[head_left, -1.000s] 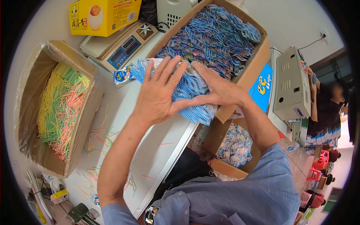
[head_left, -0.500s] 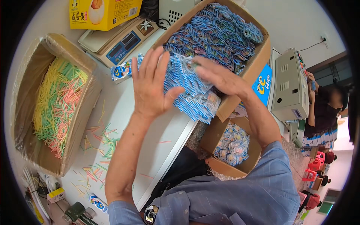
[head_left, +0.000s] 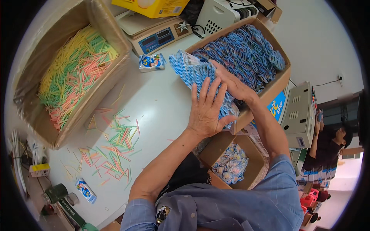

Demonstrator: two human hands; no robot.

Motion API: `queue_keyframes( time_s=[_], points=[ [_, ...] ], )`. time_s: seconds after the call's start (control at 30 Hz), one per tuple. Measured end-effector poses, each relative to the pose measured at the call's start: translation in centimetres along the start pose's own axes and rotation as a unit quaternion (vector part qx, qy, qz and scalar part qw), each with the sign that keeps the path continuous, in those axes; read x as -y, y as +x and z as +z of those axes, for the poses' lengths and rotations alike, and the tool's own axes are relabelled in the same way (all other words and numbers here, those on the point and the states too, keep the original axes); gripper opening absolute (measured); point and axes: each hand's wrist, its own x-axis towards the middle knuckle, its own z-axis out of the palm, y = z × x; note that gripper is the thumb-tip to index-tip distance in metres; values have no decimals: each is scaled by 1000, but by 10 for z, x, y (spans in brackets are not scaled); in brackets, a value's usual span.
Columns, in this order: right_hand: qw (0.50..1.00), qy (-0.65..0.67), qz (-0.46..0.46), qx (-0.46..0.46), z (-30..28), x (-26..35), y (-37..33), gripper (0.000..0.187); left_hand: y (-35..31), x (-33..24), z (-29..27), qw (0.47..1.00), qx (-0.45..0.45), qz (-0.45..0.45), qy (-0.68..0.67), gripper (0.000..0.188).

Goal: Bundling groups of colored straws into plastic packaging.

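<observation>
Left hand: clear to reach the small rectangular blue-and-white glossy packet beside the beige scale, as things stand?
Likely yes. The left hand lies spread on blue-and-white zigzag-edged packets, not visibly gripping, and only white tabletop seems to lie between it and the small packet.

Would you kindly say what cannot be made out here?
- Head view: part of the blue-striped packets, hidden by the left hand.
- Head view: top of the yellow carton, cut off by the upper edge.
- Head view: floor of the plastic-lined box, hidden by coloured sticks.
- Head view: print on the small pale packets, too small.
</observation>
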Motion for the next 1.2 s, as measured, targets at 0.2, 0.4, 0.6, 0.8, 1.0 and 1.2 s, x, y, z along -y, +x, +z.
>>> queue_keyframes(
  time_s=[0.2, 0.4, 0.6, 0.8, 1.0, 1.2],
  points=[
    [958, 38, -54, -279, -25, 43, -21, 56, -54, 12, -117, 993, -114, -24, 33, 84],
    [981, 94, -119, -117, 49, 137, -115, 22, -196, 3, -233, 874, -328, -358, 40, 28],
    [999, -28, 17, 18, 183, 100, -120, 12, -269, -47, -214, 852, -272, -447, -4, 17],
    [990, 39, 86, -109, 168, 89, -141, 12, -309, -55, -207, 859, -264, -435, -53, 9],
    [885, -336, -27, -321, 121, 107, -121, 25, -334, -42, -202, 864, -315, -388, -67, 8],
    [932, -283, -85, -211, 152, 126, -120, 19, -341, -43, -201, 841, -336, -403, -132, 8]
  ],
)
